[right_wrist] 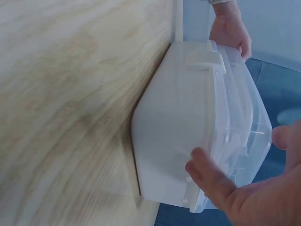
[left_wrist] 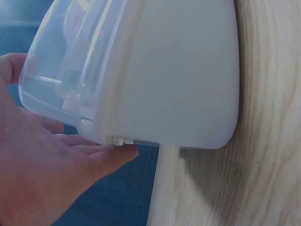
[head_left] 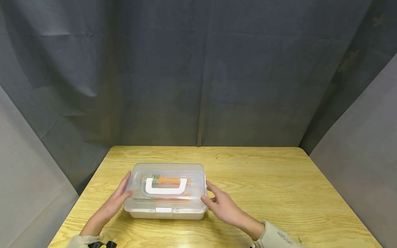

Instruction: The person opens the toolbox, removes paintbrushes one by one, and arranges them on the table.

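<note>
A white plastic storage box [head_left: 166, 215] with a clear lid [head_left: 169, 167] stands on the table, its lid down. On top lies a white carry handle [head_left: 165, 190], and a white latch [head_left: 163, 210] is at the front. Through the lid an orange-handled item with a greenish end [head_left: 169, 180] shows; its kind is unclear. My left hand [head_left: 112, 204] rests at the box's left end, fingers extended along it and thumb by the lid. At the right end, my right hand [head_left: 224, 206] touches the side with its fingers, its thumb by the lid's edge.
The box stands left of the middle of a wood-grain table [head_left: 279, 186]. A dark grey curtain [head_left: 248, 86] hangs behind the table's far edge. Pale panels [head_left: 366, 131] flank both sides.
</note>
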Action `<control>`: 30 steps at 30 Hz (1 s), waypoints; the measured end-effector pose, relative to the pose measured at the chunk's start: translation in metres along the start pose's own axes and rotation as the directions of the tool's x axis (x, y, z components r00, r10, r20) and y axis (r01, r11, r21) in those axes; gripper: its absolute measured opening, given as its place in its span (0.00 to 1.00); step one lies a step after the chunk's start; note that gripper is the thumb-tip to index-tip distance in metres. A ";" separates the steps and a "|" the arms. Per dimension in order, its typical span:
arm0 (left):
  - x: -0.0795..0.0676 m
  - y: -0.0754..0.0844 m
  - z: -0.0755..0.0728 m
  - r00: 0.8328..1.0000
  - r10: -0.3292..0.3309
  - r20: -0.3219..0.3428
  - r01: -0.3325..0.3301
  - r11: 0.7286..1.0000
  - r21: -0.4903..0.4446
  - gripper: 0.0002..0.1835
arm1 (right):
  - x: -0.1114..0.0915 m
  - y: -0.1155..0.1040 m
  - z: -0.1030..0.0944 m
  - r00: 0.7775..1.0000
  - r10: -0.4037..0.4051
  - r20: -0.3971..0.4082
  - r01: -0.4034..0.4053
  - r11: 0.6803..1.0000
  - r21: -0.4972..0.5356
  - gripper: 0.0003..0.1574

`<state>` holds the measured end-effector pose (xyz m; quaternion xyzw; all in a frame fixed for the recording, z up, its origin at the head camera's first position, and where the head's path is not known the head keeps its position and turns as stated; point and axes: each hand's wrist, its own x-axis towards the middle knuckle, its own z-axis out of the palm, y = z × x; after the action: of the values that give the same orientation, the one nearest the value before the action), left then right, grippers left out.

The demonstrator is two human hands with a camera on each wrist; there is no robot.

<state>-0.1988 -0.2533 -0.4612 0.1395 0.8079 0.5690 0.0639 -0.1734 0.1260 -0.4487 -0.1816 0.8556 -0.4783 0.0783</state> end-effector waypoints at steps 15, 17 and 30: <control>0.002 -0.001 0.000 1.000 0.000 -0.012 0.000 1.000 0.001 0.36 | -0.022 0.015 0.029 0.959 0.112 0.261 -0.196 0.926 0.323 0.20; 0.002 -0.001 0.000 1.000 0.007 -0.012 -0.007 1.000 -0.003 0.36 | -0.022 0.013 0.040 0.946 0.132 0.296 -0.249 0.880 0.405 0.22; 0.004 -0.002 0.003 1.000 0.011 -0.010 -0.011 1.000 -0.006 0.37 | -0.007 0.010 0.088 0.909 0.215 0.357 -0.416 0.523 0.744 0.38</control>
<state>-0.2017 -0.2500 -0.4643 0.1410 0.8058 0.5723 0.0571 -0.1423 0.0645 -0.5041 -0.0190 0.5482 -0.7673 0.3322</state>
